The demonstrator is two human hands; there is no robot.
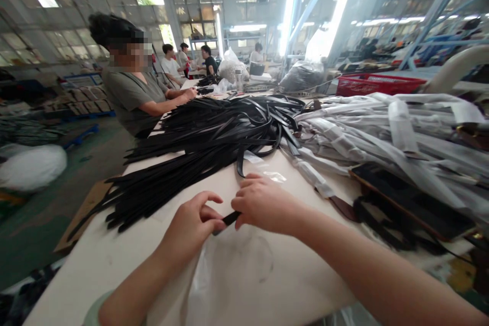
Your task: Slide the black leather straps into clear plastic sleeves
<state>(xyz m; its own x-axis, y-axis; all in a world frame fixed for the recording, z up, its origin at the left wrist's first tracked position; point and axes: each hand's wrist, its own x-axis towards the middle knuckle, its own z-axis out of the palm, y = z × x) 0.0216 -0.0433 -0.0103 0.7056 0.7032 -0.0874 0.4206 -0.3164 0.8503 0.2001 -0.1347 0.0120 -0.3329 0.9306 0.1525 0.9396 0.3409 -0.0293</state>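
Between my two hands a short stretch of black strap [231, 218] shows above the pale table [148, 244]. My left hand [196, 218] pinches its lower end between thumb and fingers. The fingers of my right hand [256, 202] are wrapped round the strap, and a black length rises behind them towards the pile. Below my left hand hangs a strip of clear plastic [198, 280]. A large pile of black straps [191, 158] lies just beyond my hands.
White-wrapped straps [355, 127] cover the table's right side, with a black phone-like slab [412, 198] nearer. A red crate [378, 84] stands behind. At the left edge, a person in a grey shirt [130, 94] works with their hands over the table; others sit farther back.
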